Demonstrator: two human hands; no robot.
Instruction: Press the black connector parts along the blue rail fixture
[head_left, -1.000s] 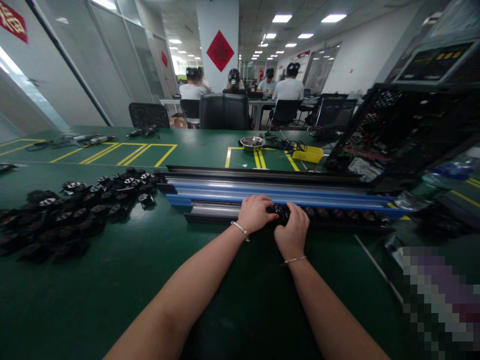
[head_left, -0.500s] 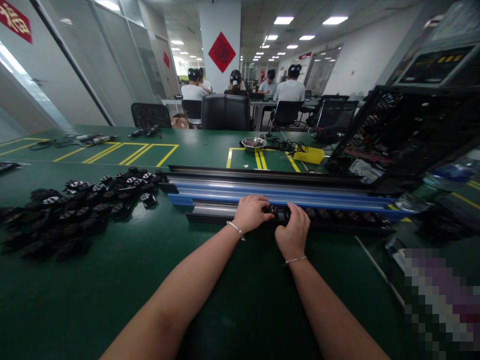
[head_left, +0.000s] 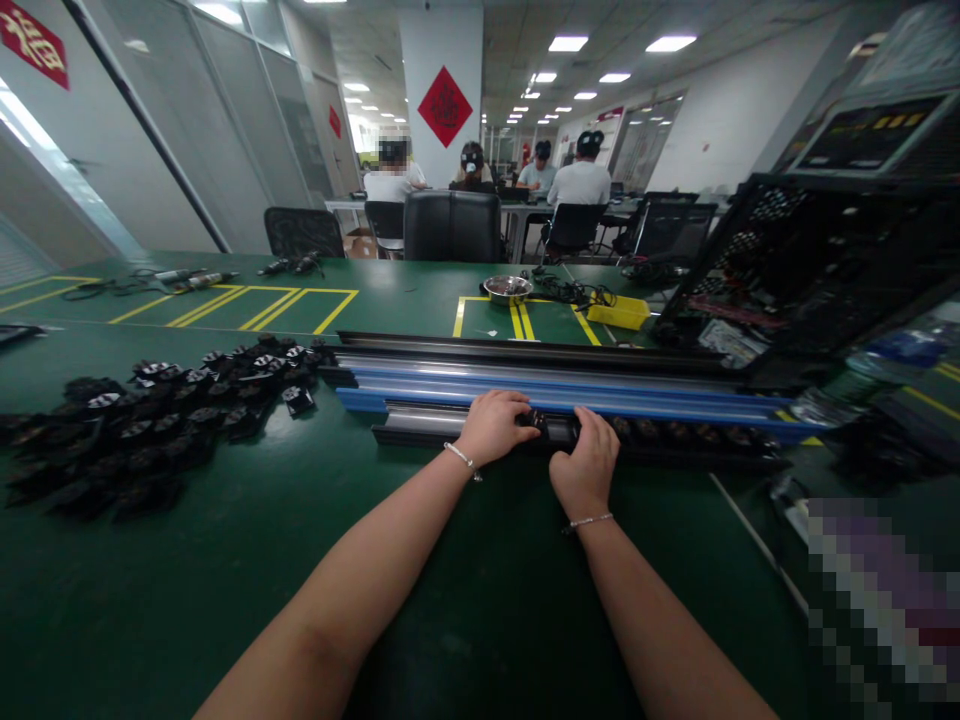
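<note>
Placement seemed in hand: the left hand point(head_left: 491, 428) pinched a black part point(head_left: 535, 421) in the rail point(head_left: 421, 420), the right hand point(head_left: 587, 457) half-curled, its hold unclear, and careful alignment seemed needed next.

From my remote seat I see a long black channel rail point(head_left: 416, 422) lying flat on the green tabletop point(head_left: 465, 590), running left to right, its trough facing up. The left stretch shows me a smooth grey inner face; the right stretch holds a row of dark modules point(head_left: 679, 432), set side by side. A small black module point(head_left: 535, 420) sits at the rail's middle, at the left hand's point(head_left: 495, 425) fingertips, apart from that row, its details too small for me to read.
</note>
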